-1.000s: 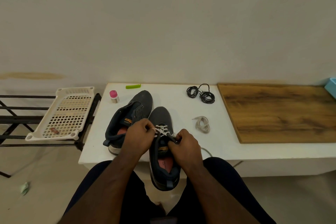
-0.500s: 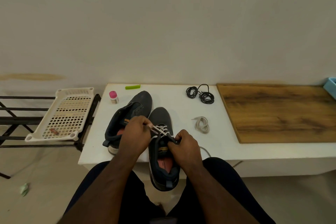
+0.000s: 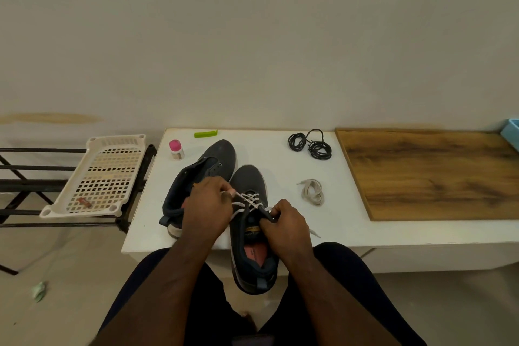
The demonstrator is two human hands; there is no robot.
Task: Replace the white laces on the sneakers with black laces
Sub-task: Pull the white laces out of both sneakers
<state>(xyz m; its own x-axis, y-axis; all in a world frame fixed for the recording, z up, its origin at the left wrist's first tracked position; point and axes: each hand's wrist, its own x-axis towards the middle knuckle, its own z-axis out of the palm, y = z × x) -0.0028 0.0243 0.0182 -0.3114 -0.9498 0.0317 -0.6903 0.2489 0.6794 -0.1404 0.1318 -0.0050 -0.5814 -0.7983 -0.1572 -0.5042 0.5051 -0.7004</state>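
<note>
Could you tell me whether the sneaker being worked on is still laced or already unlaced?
Still partly laced: the white lace crisscrosses the sneaker while the left hand pinches one strand and the right hand grips the tongue area.

i see open bench [image 3: 280, 154] strip between unlaced sneaker [image 3: 213, 160] and black laces [image 3: 310, 144]. loose white lace [image 3: 312, 192] blocks right side. pink-capped bottle [image 3: 176, 150], green clip [image 3: 205, 133] crowd far left corner. wooden board [image 3: 435, 174] bare.

You get dim, soft, even light with faint shadows, no glare; wide-angle bending curves the edges, and detail looks slightly soft.
</note>
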